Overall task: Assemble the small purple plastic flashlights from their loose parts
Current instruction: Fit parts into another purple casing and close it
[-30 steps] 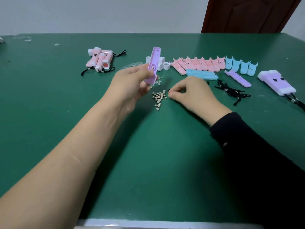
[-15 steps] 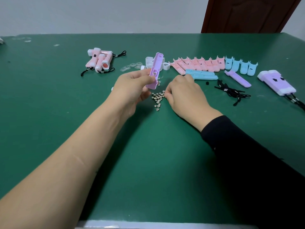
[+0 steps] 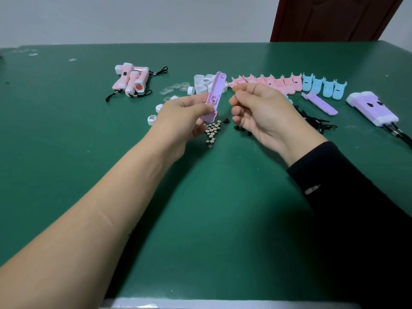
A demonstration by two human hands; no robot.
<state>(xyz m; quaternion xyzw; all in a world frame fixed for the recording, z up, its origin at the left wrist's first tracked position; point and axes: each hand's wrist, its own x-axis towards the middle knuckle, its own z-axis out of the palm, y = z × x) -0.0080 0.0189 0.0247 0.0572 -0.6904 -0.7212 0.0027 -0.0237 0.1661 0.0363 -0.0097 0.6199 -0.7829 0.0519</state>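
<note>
**Two hands bringing a tiny part to an open purple flashlight shell**

The left hand (image 3: 182,117) pinched a purple shell half (image 3: 215,94) near its lower end between thumb and fingertips. It held the shell above the desk (image 3: 200,208), tilted, with its hollow side towards the right hand (image 3: 260,110). A small metal contact showed inside the shell.

The right hand hovered just beside the shell without touching it. Its fingers were curled, and the thumb and forefinger were pressed together on a small part (image 3: 235,91). The part was too tiny to identify, though it was probably a battery.

Directly beneath the left hand's fingertips lay a heap of button cells (image 3: 213,130). A few black bits (image 3: 237,127) lay under the right hand.

Beyond both hands sat white caps (image 3: 204,83) and clear lenses (image 3: 176,88). Past the right hand's knuckles ran a row of pink shells (image 3: 267,82), then blue shells (image 3: 323,86). Further outward on that side lay a spare purple shell half (image 3: 320,103), black lanyards (image 3: 316,121) and assembled purple flashlights (image 3: 372,107). Pink flashlights (image 3: 131,80) lay well off beyond the left hand.

To do this step well, the left hand would likely need to keep the shell steady with the cavity open. The right hand could then set the part flat against the contact. A light fingertip pinch would be wise, because so small a part could easily slip and drop into the heap below.
</note>
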